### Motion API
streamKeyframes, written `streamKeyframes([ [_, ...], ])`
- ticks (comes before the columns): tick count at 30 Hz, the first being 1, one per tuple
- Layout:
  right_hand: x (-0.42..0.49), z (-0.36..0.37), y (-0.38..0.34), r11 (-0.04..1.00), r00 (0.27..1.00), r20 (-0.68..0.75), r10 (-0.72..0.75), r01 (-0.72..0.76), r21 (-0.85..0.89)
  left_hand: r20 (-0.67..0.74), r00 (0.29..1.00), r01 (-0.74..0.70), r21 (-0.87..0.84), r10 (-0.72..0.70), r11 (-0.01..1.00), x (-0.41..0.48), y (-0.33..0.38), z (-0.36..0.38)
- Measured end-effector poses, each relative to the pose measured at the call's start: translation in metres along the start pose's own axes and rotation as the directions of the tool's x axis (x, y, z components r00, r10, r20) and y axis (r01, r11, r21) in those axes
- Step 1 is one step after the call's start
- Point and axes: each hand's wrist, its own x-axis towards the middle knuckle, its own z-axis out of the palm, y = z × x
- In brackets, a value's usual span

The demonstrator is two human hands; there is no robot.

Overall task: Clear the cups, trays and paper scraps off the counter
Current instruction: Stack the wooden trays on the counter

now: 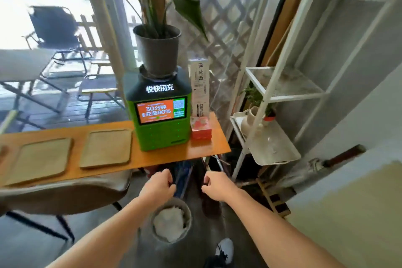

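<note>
Two wooden trays are seen lying flat on the orange counter (pixel 174 155), side by side and just apart: one tray (pixel 38 160) near the left edge of the view, the other tray (pixel 106 148) just beside a green charging station (pixel 158 124). A grey plant pot (pixel 157 50) is set on top of the station, and a red box (pixel 201 129) is placed against its right side, with a tall white carton (pixel 199 87) stood upright behind the box. Below the counter's front edge both hands are held out, near each other but not touching. The left hand (pixel 157 187) is shown with its fingers curled inward and thumb raised; the right hand (pixel 217 188) is likewise curled. Nothing is seen held in either hand, though the picture is blurred. On the floor beneath the hands a round bin (pixel 189 213) is stood, with crumpled white paper (pixel 169 224) lying inside it. A brown chair (pixel 65 196) is tucked under the counter at the left, and a white metal shelf rack (pixel 282 93) is stood to the right
</note>
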Motion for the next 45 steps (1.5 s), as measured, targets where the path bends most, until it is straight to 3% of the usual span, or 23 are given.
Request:
streamKeyframes([
  [5, -0.003, 0.048, -0.09, 0.967, 0.981, 0.101, -0.165, 0.181, -0.18, -0.044, 0.997, 0.069, 0.096, -0.065, 0.993, -0.062, -0.082, -0.03],
  [10, -0.01, 0.09, -0.181, 0.908, 0.938, 0.154, -0.31, 0.34, -0.245, -0.125, 0.97, 0.215, 0.037, -0.209, 0.976, -0.122, -0.142, -0.064],
  [14, -0.016, 0.114, -0.236, 0.844, 0.897, 0.192, -0.397, 0.44, -0.308, -0.156, 0.948, 0.3, 0.13, -0.279, 0.945, -0.156, -0.18, -0.09],
  [18, -0.013, 0.122, -0.269, 0.802, 0.871, 0.222, -0.438, 0.49, -0.342, -0.17, 0.932, 0.34, 0.108, -0.319, 0.934, -0.168, -0.201, -0.105],
  [29, 0.048, 0.113, -0.318, 0.828, 0.892, 0.198, -0.406, 0.451, -0.333, -0.185, 0.941, 0.297, 0.06, -0.282, 0.953, -0.114, -0.22, -0.152],
  [45, 0.235, 0.066, -0.371, 0.946, 0.964, 0.196, -0.181, 0.225, -0.233, -0.039, 0.967, 0.255, 0.12, -0.252, 0.959, 0.095, -0.269, -0.232],
])
